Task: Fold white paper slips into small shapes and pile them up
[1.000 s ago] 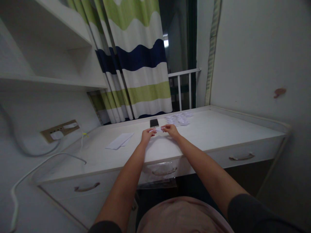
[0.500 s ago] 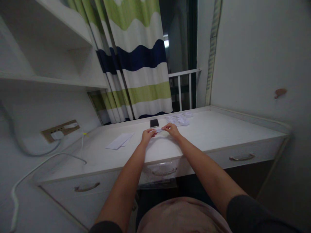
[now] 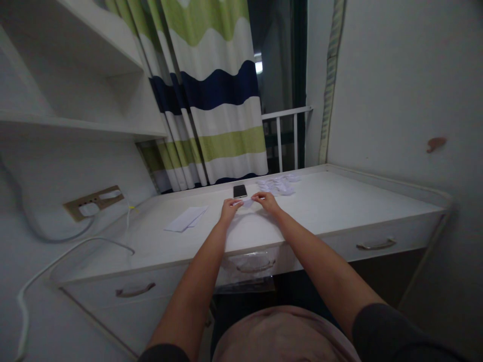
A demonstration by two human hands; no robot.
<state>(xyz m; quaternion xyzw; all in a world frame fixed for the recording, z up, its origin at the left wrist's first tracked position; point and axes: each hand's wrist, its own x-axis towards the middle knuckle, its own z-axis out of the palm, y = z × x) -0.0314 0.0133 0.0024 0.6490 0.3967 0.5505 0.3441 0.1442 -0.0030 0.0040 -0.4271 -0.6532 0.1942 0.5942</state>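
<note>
A small piece of white paper (image 3: 247,202) is stretched between my two hands, just above the desk. My left hand (image 3: 228,208) pinches its left end, and the fingers of my right hand (image 3: 266,200) are closed on the right end. Just behind the hands lies a dark phone (image 3: 240,191). Several folded white paper pieces (image 3: 277,185) are heaped beyond my right hand. Flat sheets of white paper (image 3: 185,219) rest to the left of my left hand, partly overlapping.
The white desk (image 3: 339,201) has drawers along its front and meets a wall on the right. A striped curtain (image 3: 226,115) hangs behind it. On the left are a power socket (image 3: 94,202), a white cable (image 3: 81,243) and an overhead shelf (image 3: 83,125).
The paper between my hands has turned, so that more of its face shows below the fingers. My hands have barely shifted.
</note>
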